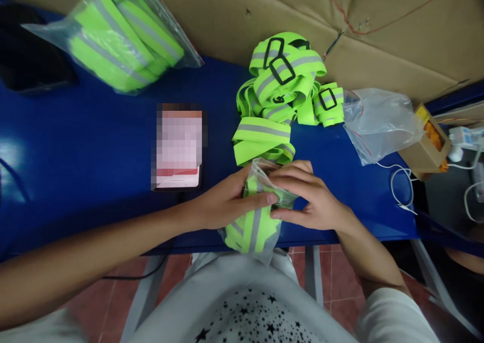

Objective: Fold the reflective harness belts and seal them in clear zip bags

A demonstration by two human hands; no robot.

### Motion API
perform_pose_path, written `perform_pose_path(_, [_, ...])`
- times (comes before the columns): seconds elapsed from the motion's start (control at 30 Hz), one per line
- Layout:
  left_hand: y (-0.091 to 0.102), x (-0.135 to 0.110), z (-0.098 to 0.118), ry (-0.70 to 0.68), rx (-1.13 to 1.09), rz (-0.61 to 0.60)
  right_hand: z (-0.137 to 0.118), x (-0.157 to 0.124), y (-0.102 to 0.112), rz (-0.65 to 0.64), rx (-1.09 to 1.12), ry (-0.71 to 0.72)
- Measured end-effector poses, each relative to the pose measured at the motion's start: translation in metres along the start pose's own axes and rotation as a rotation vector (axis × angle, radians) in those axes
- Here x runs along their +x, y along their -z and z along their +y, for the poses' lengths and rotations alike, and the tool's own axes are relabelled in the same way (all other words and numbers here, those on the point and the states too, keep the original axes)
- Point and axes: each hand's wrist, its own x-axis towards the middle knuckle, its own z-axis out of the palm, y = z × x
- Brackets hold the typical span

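A clear plastic bag (251, 227) with a folded neon-green reflective strap inside is held at the table's front edge, just ahead of my shirt. My left hand (234, 199) grips it from the left, thumb pressed across the front. At the bag's upper right, my right hand (308, 194) has its thumb and curled fingers on the plastic near the opening; the fingertips are partly hidden. Just beyond my hands, a pile of neon-green straps (283, 76) with grey stripes and black buckles lies on the blue table (113, 126).
A larger bag of green straps (121, 36) lies at the back left. A phone (177, 146) rests left of the pile. Empty plastic bags (381, 121), a small cardboard box (427, 151) and a white cable (401, 187) are at the right. Cardboard (287, 10) lines the back.
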Motion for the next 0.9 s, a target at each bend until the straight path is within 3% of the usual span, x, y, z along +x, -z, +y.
perform_pose_path(0.13, [0.000, 0.000, 0.000, 0.047, 0.052, 0.003, -0.005, 0.004, -0.002, -0.103, -0.024, -0.029])
perform_pose_path(0.37, [0.000, 0.001, 0.000, 0.103, 0.149, -0.016, -0.011, 0.008, -0.013, -0.144, -0.057, -0.033])
perform_pose_path(0.53, [0.007, 0.005, 0.002, 0.104, 0.081, 0.049, 0.001, 0.004, 0.002, -0.001, 0.089, -0.017])
perform_pose_path(0.67, [0.015, 0.002, 0.009, 0.222, -0.033, 0.163, 0.016, 0.000, 0.015, 0.161, 0.058, -0.043])
perform_pose_path(0.8, [0.019, 0.000, 0.010, 0.320, -0.208, 0.235, 0.022, -0.001, 0.010, 0.090, 0.079, -0.024])
perform_pose_path(0.9, [0.019, 0.001, 0.008, 0.311, -0.167, 0.215, 0.019, -0.001, 0.002, 0.092, 0.013, 0.000])
